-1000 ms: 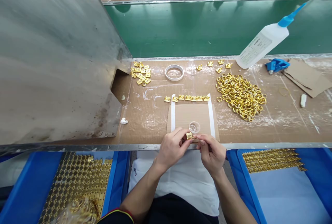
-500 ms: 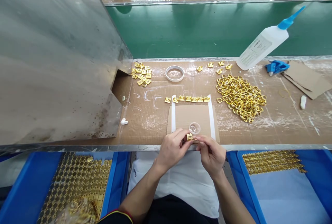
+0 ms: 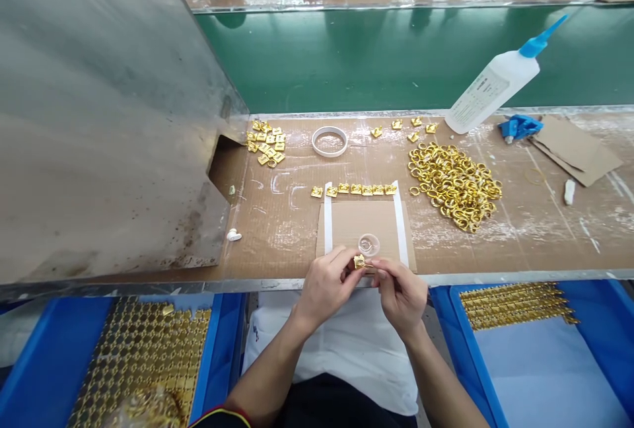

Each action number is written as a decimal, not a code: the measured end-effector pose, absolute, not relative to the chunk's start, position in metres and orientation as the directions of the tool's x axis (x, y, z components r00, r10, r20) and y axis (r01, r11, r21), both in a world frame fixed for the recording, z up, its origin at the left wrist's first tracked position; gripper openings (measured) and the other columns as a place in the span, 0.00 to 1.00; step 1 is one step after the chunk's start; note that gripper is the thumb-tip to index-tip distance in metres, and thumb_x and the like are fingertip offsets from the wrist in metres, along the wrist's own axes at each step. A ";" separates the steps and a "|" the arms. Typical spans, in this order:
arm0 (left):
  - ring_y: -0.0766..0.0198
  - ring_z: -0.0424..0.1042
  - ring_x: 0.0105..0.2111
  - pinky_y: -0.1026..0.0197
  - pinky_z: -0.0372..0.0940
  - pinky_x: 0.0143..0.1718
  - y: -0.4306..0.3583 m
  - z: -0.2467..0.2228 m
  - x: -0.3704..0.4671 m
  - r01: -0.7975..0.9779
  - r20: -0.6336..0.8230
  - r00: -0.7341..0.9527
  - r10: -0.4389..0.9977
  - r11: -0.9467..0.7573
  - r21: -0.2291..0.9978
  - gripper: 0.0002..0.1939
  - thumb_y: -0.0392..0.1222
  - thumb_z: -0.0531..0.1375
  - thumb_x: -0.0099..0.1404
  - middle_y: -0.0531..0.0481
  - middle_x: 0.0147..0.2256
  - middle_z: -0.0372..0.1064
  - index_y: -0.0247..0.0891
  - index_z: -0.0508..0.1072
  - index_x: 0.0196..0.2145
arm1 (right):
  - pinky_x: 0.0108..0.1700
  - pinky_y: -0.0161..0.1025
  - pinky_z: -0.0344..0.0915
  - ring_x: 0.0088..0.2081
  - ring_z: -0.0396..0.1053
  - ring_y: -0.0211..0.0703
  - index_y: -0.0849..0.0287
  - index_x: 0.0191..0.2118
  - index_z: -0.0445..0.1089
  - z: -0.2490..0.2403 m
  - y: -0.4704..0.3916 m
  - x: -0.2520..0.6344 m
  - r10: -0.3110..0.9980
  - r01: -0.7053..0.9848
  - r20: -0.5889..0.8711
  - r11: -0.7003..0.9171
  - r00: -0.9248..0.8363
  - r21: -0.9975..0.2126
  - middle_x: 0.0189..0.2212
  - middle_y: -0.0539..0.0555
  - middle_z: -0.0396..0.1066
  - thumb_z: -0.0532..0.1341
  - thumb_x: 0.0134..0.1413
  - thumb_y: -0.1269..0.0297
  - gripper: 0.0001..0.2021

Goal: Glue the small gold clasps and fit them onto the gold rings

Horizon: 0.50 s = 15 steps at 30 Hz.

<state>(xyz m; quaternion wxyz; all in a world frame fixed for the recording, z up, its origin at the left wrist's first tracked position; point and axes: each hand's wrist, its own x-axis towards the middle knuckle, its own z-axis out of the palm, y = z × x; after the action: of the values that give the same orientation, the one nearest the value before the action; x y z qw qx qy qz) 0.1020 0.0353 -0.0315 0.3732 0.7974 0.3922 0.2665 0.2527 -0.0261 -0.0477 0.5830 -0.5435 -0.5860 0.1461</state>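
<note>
My left hand (image 3: pixel 327 286) is closed, pinching a small square gold piece (image 3: pixel 359 261) between thumb and fingers at the bench's front edge. My right hand (image 3: pixel 402 292) is closed on a thin stick (image 3: pixel 369 265), whose tip reaches the gold piece; most of the stick is hidden by my fingers. Just beyond my hands a small clear round dish (image 3: pixel 369 245) sits on a cardboard pad (image 3: pixel 364 220) with white tape strips. Several square gold pieces (image 3: pixel 355 189) stand in a row along the pad's far edge.
A heap of gold rings (image 3: pixel 456 187) lies right, with a white blue-tipped bottle (image 3: pixel 493 91) behind. More gold squares (image 3: pixel 267 142) and a tape roll (image 3: pixel 329 142) lie left. A metal housing (image 3: pixel 109 117) blocks the left. Blue trays (image 3: pixel 218 349) hold gold parts below.
The view has shifted slightly. Both hands keep nearly the same pose, with the stick's tip still at the gold piece. A person's hand across the bench has moved.
</note>
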 end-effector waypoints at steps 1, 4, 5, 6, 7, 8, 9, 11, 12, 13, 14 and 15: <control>0.67 0.63 0.23 0.64 0.59 0.28 0.035 -0.031 0.102 0.430 0.129 0.552 0.824 -0.414 0.803 0.05 0.38 0.59 0.71 0.54 0.28 0.68 0.38 0.75 0.41 | 0.23 0.32 0.72 0.20 0.71 0.35 0.54 0.45 0.76 -0.048 -0.026 0.253 0.810 0.469 0.521 0.361 0.271 -0.806 0.36 0.54 0.80 0.57 0.66 0.75 0.12; 0.66 0.63 0.23 0.64 0.59 0.28 0.036 -0.031 0.102 0.437 0.120 0.557 0.822 -0.413 0.799 0.05 0.38 0.59 0.71 0.53 0.28 0.68 0.38 0.75 0.41 | 0.22 0.32 0.72 0.20 0.71 0.35 0.54 0.45 0.76 -0.047 -0.027 0.253 0.814 0.473 0.511 0.347 0.276 -0.810 0.36 0.54 0.80 0.57 0.67 0.75 0.12; 0.66 0.63 0.23 0.64 0.59 0.28 0.036 -0.031 0.102 0.436 0.120 0.556 0.822 -0.412 0.800 0.05 0.38 0.59 0.71 0.53 0.28 0.68 0.38 0.75 0.41 | 0.22 0.32 0.72 0.20 0.71 0.35 0.54 0.45 0.76 -0.047 -0.027 0.254 0.816 0.473 0.506 0.342 0.280 -0.812 0.36 0.54 0.80 0.57 0.67 0.74 0.12; 0.66 0.64 0.23 0.64 0.59 0.28 0.036 -0.031 0.102 0.435 0.120 0.555 0.823 -0.411 0.801 0.05 0.38 0.59 0.71 0.53 0.28 0.68 0.38 0.75 0.41 | 0.22 0.32 0.72 0.20 0.71 0.36 0.54 0.45 0.76 -0.047 -0.027 0.254 0.817 0.472 0.502 0.337 0.283 -0.815 0.35 0.54 0.80 0.57 0.67 0.74 0.11; 0.66 0.63 0.23 0.64 0.59 0.28 0.036 -0.031 0.102 0.434 0.120 0.555 0.823 -0.410 0.803 0.05 0.38 0.59 0.71 0.53 0.28 0.68 0.38 0.75 0.41 | 0.22 0.32 0.72 0.20 0.71 0.36 0.54 0.44 0.76 -0.048 -0.027 0.254 0.819 0.471 0.497 0.331 0.286 -0.817 0.35 0.54 0.80 0.57 0.67 0.74 0.11; 0.66 0.63 0.23 0.64 0.59 0.27 0.036 -0.031 0.102 0.431 0.122 0.556 0.822 -0.411 0.804 0.05 0.37 0.59 0.71 0.53 0.28 0.68 0.38 0.75 0.41 | 0.22 0.32 0.72 0.20 0.71 0.36 0.54 0.44 0.76 -0.048 -0.028 0.254 0.821 0.470 0.492 0.326 0.289 -0.820 0.35 0.54 0.80 0.57 0.67 0.73 0.11; 0.66 0.63 0.23 0.64 0.59 0.27 0.036 -0.032 0.101 0.428 0.125 0.556 0.822 -0.411 0.805 0.04 0.37 0.60 0.70 0.53 0.28 0.68 0.38 0.75 0.41 | 0.22 0.32 0.72 0.20 0.71 0.36 0.54 0.44 0.76 -0.048 -0.028 0.255 0.823 0.468 0.488 0.323 0.291 -0.823 0.35 0.53 0.80 0.57 0.67 0.73 0.11; 0.66 0.63 0.23 0.64 0.59 0.28 0.036 -0.032 0.101 0.424 0.131 0.554 0.822 -0.414 0.805 0.04 0.36 0.60 0.70 0.54 0.27 0.68 0.37 0.75 0.41 | 0.22 0.32 0.71 0.20 0.71 0.36 0.54 0.44 0.76 -0.050 -0.028 0.255 0.825 0.464 0.484 0.320 0.292 -0.826 0.35 0.53 0.80 0.57 0.68 0.73 0.11; 0.66 0.63 0.23 0.64 0.59 0.28 0.036 -0.032 0.101 0.423 0.133 0.552 0.823 -0.414 0.806 0.04 0.36 0.60 0.69 0.54 0.27 0.67 0.37 0.75 0.41 | 0.22 0.32 0.71 0.20 0.71 0.36 0.54 0.44 0.75 -0.050 -0.028 0.255 0.826 0.462 0.482 0.319 0.293 -0.828 0.35 0.53 0.79 0.57 0.68 0.73 0.11; 0.66 0.63 0.23 0.64 0.59 0.28 0.036 -0.032 0.102 0.422 0.134 0.550 0.824 -0.413 0.807 0.04 0.36 0.61 0.69 0.54 0.27 0.67 0.37 0.75 0.41 | 0.22 0.32 0.71 0.21 0.71 0.36 0.54 0.45 0.75 -0.051 -0.028 0.255 0.826 0.461 0.480 0.317 0.295 -0.829 0.34 0.53 0.79 0.57 0.68 0.73 0.11; 0.66 0.63 0.23 0.64 0.59 0.28 0.036 -0.033 0.102 0.423 0.133 0.550 0.825 -0.412 0.807 0.04 0.35 0.61 0.69 0.54 0.27 0.67 0.37 0.75 0.41 | 0.23 0.32 0.71 0.21 0.71 0.36 0.54 0.45 0.75 -0.051 -0.029 0.255 0.827 0.461 0.479 0.316 0.295 -0.829 0.34 0.53 0.79 0.57 0.68 0.73 0.11; 0.66 0.63 0.23 0.64 0.59 0.28 0.036 -0.033 0.102 0.424 0.132 0.549 0.826 -0.411 0.807 0.04 0.35 0.61 0.69 0.54 0.27 0.67 0.37 0.75 0.41 | 0.23 0.32 0.72 0.21 0.71 0.36 0.54 0.45 0.75 -0.051 -0.029 0.256 0.827 0.462 0.478 0.315 0.295 -0.829 0.33 0.52 0.79 0.57 0.68 0.73 0.11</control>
<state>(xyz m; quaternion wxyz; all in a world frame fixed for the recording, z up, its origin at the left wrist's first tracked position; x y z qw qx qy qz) 0.1019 0.0358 -0.0327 0.3752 0.7959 0.3924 0.2678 0.2555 -0.0285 -0.0514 0.5745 -0.5633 -0.5722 0.1590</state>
